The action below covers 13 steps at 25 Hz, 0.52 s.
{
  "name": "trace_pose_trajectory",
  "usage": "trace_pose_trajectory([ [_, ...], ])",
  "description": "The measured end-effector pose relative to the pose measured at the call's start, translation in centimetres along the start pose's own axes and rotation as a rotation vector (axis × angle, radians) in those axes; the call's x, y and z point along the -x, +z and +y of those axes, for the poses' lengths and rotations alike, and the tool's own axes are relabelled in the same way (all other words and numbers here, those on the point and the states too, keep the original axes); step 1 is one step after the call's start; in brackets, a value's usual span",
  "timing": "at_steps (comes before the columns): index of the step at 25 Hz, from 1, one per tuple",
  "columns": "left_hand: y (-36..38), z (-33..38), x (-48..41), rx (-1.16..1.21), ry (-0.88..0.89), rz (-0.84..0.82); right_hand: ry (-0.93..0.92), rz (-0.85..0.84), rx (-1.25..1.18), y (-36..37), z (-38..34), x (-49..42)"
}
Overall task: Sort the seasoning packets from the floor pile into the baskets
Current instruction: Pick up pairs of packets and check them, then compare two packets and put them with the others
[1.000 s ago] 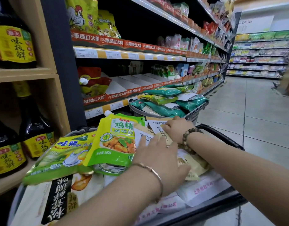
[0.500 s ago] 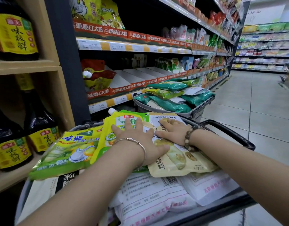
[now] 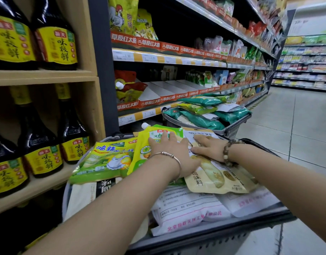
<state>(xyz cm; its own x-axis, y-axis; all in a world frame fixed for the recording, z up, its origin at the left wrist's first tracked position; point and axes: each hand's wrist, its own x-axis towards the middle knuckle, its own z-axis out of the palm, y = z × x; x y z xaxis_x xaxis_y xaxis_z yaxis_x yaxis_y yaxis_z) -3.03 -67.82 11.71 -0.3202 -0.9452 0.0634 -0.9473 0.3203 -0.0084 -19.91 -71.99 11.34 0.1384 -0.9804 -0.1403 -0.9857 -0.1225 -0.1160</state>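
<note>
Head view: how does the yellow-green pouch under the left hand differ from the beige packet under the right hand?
The yellow-green pouch is bright yellow and green; the beige packet is pale tan. The pouch has a white spout at its top corner; the packet shows none. The left hand presses the pouch, the right hand the packet. Both lie on the pile in the near basket.

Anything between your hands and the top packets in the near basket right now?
Nothing visible. The left hand lies flat on the yellow-green spout pouch and the right hand flat on the beige packet. Both packets are on top of the pile in the near basket, with no other packet over them.
</note>
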Motion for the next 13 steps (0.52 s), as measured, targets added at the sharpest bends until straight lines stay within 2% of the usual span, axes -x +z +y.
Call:
trace_pose_trajectory([
  [5, -2.1, -1.9, 2.4, 0.198, 0.016, 0.261, -0.044, 0.217, 0.044, -1.3, -2.8, 2.5],
  [9, -4.4, -6.0, 6.0, 0.310, 0.001, 0.364, -0.172, 0.341, -0.046, -2.6, -7.8, 4.4],
  [13, -5.4, -13.1, 11.8, 0.376, -0.078, 0.438, -0.299, 0.385, -0.088, -2.7, -15.7, 6.0],
])
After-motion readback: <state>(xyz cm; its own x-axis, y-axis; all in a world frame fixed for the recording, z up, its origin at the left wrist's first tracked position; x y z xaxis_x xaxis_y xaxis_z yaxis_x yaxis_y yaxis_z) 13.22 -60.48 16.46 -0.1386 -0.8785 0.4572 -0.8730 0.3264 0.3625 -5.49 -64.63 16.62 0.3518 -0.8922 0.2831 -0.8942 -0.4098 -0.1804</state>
